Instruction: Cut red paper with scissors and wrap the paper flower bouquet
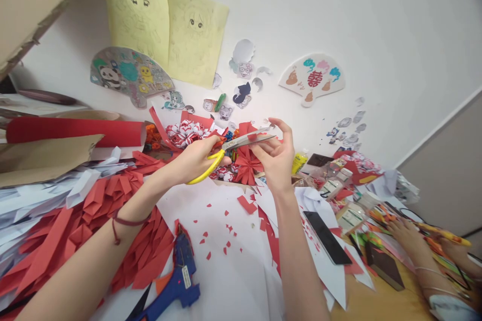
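Gripping yellow scissors [232,148] in left hand [196,159], right hand [277,159] grip pinching red paper [279,140] at blades

There is just one camera, worn on the person's head. It looks forward and down, close over the tabletop [372,303], tilted, with the left hand [198,160] and right hand [276,158] mid-frame and the white wall [376,10] filling the top.

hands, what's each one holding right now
Left hand: closed on scissors.
Right hand: closed, pinching red paper.
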